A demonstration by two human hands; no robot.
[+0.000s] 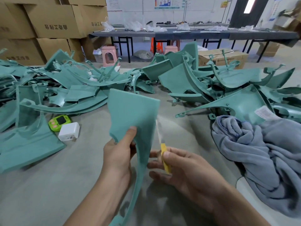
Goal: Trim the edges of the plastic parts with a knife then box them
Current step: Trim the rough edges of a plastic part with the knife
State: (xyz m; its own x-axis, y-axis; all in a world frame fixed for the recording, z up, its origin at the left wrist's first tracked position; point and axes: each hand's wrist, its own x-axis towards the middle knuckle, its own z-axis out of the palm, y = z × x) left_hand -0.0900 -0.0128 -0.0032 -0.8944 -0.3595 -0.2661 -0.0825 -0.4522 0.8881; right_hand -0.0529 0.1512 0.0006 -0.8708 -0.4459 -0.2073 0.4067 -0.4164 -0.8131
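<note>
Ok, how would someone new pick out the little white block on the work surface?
Start at the big heap of teal plastic parts on the left. At its near edge, left of the held part, lies the white block beside a lime-green gadget. It is the only plain white, boxy thing there.

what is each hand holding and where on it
The left hand grips the teal plastic part at its left edge, where it narrows; the right hand grips the yellow knife by its handle.
</note>
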